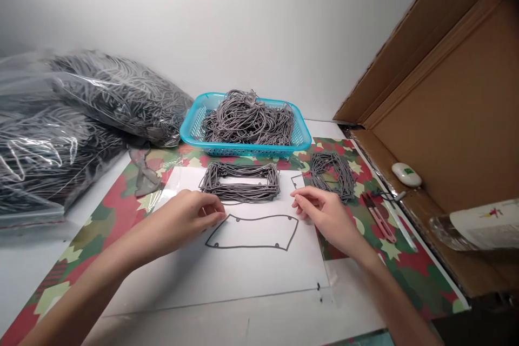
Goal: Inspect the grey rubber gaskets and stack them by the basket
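Observation:
A thin grey ring-like gasket [251,247] with small round tabs lies spread as a four-cornered loop on the white sheet [227,275]. My left hand [194,217] is at its upper left corner, thumb and fingertips nearly together; what they hold, if anything, is too small to tell. Beside the upper right corner is my right hand [320,213], its fingers curled and thumb near the index finger; whether something thin is between them cannot be made out. Just beyond the loop sits a rectangular stack of grey gaskets [243,192].
A blue basket [245,147] heaped with grey gaskets stands at the back. Filled plastic bags [121,97] are at left. Another gasket pile [344,181], a pink cutter [381,219] and a white mouse-like object [406,174] lie at right, near a cardboard wall [454,81].

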The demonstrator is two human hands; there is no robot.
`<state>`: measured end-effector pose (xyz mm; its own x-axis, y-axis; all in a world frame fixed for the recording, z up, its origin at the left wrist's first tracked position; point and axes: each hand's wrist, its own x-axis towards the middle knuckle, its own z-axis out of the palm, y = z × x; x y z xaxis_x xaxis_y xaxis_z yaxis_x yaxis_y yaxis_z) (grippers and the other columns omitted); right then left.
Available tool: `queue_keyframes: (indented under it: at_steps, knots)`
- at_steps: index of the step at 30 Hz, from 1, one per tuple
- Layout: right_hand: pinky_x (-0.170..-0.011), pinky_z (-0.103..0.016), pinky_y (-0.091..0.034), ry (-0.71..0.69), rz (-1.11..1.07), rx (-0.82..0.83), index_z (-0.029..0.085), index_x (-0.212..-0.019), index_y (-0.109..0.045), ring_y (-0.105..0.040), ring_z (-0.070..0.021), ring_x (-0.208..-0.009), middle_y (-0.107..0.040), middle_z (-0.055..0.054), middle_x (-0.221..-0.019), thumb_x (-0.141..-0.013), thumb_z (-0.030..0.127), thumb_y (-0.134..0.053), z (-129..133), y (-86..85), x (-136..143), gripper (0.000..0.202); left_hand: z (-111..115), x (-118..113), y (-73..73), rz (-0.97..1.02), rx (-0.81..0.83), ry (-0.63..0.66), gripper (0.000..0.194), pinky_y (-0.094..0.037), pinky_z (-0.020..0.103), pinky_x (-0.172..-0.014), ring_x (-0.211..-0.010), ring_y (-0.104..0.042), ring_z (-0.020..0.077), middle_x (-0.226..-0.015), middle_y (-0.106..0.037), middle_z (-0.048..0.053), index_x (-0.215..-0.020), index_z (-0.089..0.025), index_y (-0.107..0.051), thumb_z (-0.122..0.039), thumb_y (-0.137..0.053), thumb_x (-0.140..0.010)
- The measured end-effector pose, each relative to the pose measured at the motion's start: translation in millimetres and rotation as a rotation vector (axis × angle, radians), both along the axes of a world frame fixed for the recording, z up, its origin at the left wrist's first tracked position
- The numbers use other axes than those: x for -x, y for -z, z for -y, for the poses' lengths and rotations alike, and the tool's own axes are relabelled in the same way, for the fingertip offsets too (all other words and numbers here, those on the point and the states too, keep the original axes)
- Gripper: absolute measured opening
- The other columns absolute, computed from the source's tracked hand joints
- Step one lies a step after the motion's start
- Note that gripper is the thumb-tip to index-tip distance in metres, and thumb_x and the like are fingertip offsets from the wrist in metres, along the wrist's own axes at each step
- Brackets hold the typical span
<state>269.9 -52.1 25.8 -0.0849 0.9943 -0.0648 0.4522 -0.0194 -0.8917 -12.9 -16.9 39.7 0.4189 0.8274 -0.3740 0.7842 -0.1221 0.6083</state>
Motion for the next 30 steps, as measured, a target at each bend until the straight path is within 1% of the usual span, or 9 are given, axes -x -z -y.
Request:
queue_keyframes:
  at_steps: [3,5,8,11,14,19,24,26,30]
  knots:
    - [-0.054,-0.024,-0.038,-0.025,0.093,0.043,0.017,-0.080,-0.067,-0.051,-0.0120,-0.058,-0.060,0.001,-0.066,-0.091,0.037,-0.053,1.8,-8.6,-4.2,0.026,-0.8,-1.8,3.8,-0.022,0.028,-0.022,0.031,-0.039,0.023,-0.049,-0.051,-0.056,0.0147,-0.056,-0.063,-0.002,-0.078,-0.022,-0.069,-0.047,-0.050,-0.084]
    - [-0.054,-0.024,-0.035,-0.134,0.161,0.105,0.018,-0.079,-0.070,-0.048,-0.0115,-0.057,-0.057,0.002,-0.062,-0.091,0.036,-0.055,5.0,-13.4,-4.3,0.026,0.2,-3.7,6.9,-0.021,0.039,-0.024,0.031,-0.039,0.023,-0.049,-0.047,-0.055,0.0139,-0.056,-0.063,-0.003,-0.083,-0.023,-0.069,-0.048,-0.051,-0.084]
    - [-0.054,-0.023,-0.033,-0.333,0.256,0.217,0.022,-0.088,-0.075,-0.049,-0.0118,-0.058,-0.058,0.002,-0.062,-0.090,0.036,-0.058,11.7,-17.5,-0.5,0.023,1.9,-6.0,11.6,-0.031,-0.026,-0.017,0.028,-0.039,0.023,-0.051,-0.048,-0.056,0.0134,-0.059,-0.065,-0.004,-0.089,-0.025,-0.069,-0.047,-0.052,-0.084]
    - [-0.057,-0.023,-0.035,-0.405,0.304,0.235,0.025,-0.090,-0.077,-0.054,-0.0136,-0.064,-0.063,0.001,-0.065,-0.091,0.034,-0.057,17.2,-18.6,3.7,0.023,1.7,-6.3,16.8,-0.055,-0.103,0.005,0.027,-0.038,0.022,-0.052,-0.054,-0.058,0.0141,-0.063,-0.067,-0.003,-0.089,-0.027,-0.070,-0.046,-0.053,-0.085]
    - [-0.058,-0.024,-0.037,-0.405,0.277,0.192,0.024,-0.081,-0.076,-0.056,-0.0152,-0.065,-0.066,0.000,-0.066,-0.093,0.033,-0.053,19.4,-17.9,3.6,0.028,0.7,-5.4,21.2,-0.065,-0.118,0.027,0.026,-0.037,0.022,-0.052,-0.055,-0.059,0.0143,-0.064,-0.067,-0.002,-0.086,-0.027,-0.072,-0.045,-0.053,-0.085]
    - [-0.055,-0.025,-0.031,-0.377,0.292,0.196,0.019,-0.065,-0.068,-0.048,-0.0130,-0.057,-0.055,0.001,-0.056,-0.097,0.038,-0.045,16.1,-15.9,-0.1,0.043,0.1,-3.3,22.8,-0.074,-0.127,0.026,0.025,-0.037,0.023,-0.051,-0.056,-0.060,0.0147,-0.068,-0.070,-0.003,-0.088,-0.029,-0.072,-0.047,-0.054,-0.084]
    - [-0.053,-0.027,-0.023,-0.115,0.402,0.094,0.019,-0.056,-0.051,-0.036,-0.0114,-0.051,-0.041,0.004,-0.051,-0.095,0.041,-0.044,8.9,-14.4,-2.1,0.045,0.2,-2.0,21.4,-0.117,-0.150,0.028,0.025,-0.037,0.025,-0.053,-0.059,-0.061,0.0162,-0.073,-0.072,-0.002,-0.093,-0.030,-0.072,-0.047,-0.055,-0.084]
    - [-0.053,-0.027,-0.024,-0.063,0.455,0.094,0.020,-0.059,-0.053,-0.038,-0.0124,-0.052,-0.044,0.004,-0.051,-0.094,0.041,-0.047,7.0,-14.8,-3.8,0.041,0.3,-1.9,21.3,-0.131,-0.155,0.025,0.025,-0.037,0.025,-0.053,-0.060,-0.062,0.0169,-0.074,-0.072,-0.001,-0.092,-0.031,-0.072,-0.047,-0.055,-0.084]
    - [-0.055,-0.026,-0.030,-0.080,0.524,0.162,0.022,-0.070,-0.062,-0.049,-0.0148,-0.056,-0.055,0.003,-0.056,-0.092,0.037,-0.052,5.8,-17.0,-7.6,0.028,0.5,-2.7,19.7,-0.133,-0.184,0.013,0.024,-0.036,0.025,-0.052,-0.058,-0.061,0.0171,-0.071,-0.071,-0.001,-0.088,-0.030,-0.073,-0.046,-0.056,-0.082]
